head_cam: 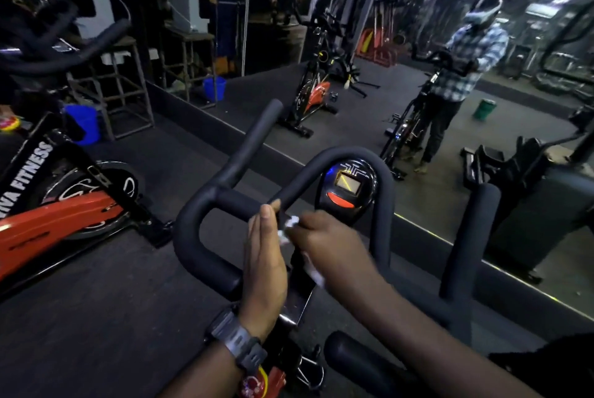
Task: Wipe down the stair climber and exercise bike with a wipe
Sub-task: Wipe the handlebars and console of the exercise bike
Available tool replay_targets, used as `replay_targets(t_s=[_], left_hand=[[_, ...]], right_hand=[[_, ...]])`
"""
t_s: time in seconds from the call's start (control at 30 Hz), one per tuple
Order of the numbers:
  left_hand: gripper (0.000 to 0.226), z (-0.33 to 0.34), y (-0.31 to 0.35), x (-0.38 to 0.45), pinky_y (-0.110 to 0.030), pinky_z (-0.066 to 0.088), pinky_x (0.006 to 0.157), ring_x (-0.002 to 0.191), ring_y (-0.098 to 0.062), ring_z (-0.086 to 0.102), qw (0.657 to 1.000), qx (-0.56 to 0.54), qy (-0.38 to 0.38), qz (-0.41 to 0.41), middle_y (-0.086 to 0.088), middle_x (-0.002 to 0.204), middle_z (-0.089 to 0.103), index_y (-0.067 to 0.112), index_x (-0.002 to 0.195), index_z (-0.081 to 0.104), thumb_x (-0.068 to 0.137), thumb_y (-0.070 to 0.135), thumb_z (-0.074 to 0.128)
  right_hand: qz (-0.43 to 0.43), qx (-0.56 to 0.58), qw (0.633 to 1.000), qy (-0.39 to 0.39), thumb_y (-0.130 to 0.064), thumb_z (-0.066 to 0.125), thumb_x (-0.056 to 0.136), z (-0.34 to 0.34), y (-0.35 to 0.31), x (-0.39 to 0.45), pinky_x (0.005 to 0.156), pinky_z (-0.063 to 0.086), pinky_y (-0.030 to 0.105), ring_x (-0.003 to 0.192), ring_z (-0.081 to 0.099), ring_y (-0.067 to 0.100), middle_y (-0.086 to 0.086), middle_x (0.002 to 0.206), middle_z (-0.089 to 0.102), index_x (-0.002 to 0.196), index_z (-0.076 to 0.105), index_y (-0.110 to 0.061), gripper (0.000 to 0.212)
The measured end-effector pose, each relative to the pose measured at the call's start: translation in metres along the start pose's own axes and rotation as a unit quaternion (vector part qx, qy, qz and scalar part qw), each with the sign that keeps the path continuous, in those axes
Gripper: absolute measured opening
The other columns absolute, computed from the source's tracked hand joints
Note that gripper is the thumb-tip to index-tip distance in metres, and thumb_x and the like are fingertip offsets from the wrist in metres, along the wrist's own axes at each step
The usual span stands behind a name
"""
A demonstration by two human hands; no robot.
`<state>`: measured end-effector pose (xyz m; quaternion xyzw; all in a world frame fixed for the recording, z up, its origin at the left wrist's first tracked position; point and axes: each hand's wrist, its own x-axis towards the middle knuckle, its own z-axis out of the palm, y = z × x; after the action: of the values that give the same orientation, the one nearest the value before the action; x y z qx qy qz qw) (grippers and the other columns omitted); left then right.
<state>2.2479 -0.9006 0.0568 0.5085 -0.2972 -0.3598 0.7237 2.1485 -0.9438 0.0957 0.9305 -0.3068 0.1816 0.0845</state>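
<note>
Exercise bike handlebars [205, 214], padded in black foam, fill the middle of the view as two bare hands meet at the centre of the bars. One white wipe [289, 227] is pinched in the curled fingers of the right hand [328, 246], its crumpled end showing just beyond the fingertips and pressed against the stem below the console [348, 187]. More white shows beneath the palm. The left hand [265, 256] stands edge-on just beside the wipe, fingers straight and pressed together, their tips touching the crossbar. A dark watch [239, 341] sits on the left wrist. Past the fingertips, one small screen glows on the console. A second bike with a red body [58, 214], marked FITNESS, stands to the left of the hands. Ahead, a wall mirror [418, 101] reflects the person in a checked shirt, the two bikes and one green bin [483, 108]. Two blue buckets [84, 122] show at far left, one of them a reflection
</note>
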Motion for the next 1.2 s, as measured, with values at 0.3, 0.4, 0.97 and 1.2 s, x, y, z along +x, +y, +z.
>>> replay_targets(t_s=[0.3,0.4,0.97,1.2], left_hand=[[0.107,-0.021,0.036,0.032,-0.012,0.032,0.095,0.134,0.001,0.041,0.996,-0.058,0.012,-0.071,0.011,0.152,0.044,0.017,0.149,0.043,0.067,0.084,0.032],[0.107,-0.024,0.035,0.038,-0.016,0.039,0.099,0.13,-0.003,0.048,0.994,-0.071,0.006,-0.086,0.008,0.145,0.051,0.015,0.144,0.049,0.065,0.085,0.035],[0.107,0.01,0.047,0.077,-0.037,0.037,0.116,0.124,-0.014,0.057,0.988,-0.033,-0.101,-0.115,-0.004,0.14,0.057,0.013,0.143,0.05,0.069,0.089,0.032],[0.096,0.038,0.048,0.112,-0.026,0.045,0.095,0.12,-0.016,0.06,0.979,-0.011,-0.153,-0.137,-0.005,0.133,0.062,0.011,0.143,0.047,0.085,0.083,0.021]], right_hand=[[-0.042,-0.049,0.993,-0.1,-0.029,0.065,0.083,0.004,-0.017,0.026,0.049,0.048,0.034,0.085,0.061,0.03,0.006,0.09,0.057,0.093,0.071,-0.014,0.019],[-0.023,-0.063,0.995,-0.072,-0.038,0.03,0.089,-0.001,-0.021,0.054,0.051,0.044,0.038,0.091,0.058,0.033,0.012,0.092,0.057,0.098,0.068,-0.007,0.05],[0.206,-0.166,0.962,-0.074,-0.024,0.061,0.089,-0.069,0.058,0.115,0.067,0.045,0.036,0.097,0.065,0.04,0.019,0.1,0.064,0.103,0.062,-0.004,0.024],[0.187,-0.06,0.973,-0.123,-0.011,0.061,0.083,-0.053,0.063,0.133,0.081,0.057,0.04,0.095,0.068,0.035,0.018,0.102,0.069,0.106,0.071,-0.01,0.025]])
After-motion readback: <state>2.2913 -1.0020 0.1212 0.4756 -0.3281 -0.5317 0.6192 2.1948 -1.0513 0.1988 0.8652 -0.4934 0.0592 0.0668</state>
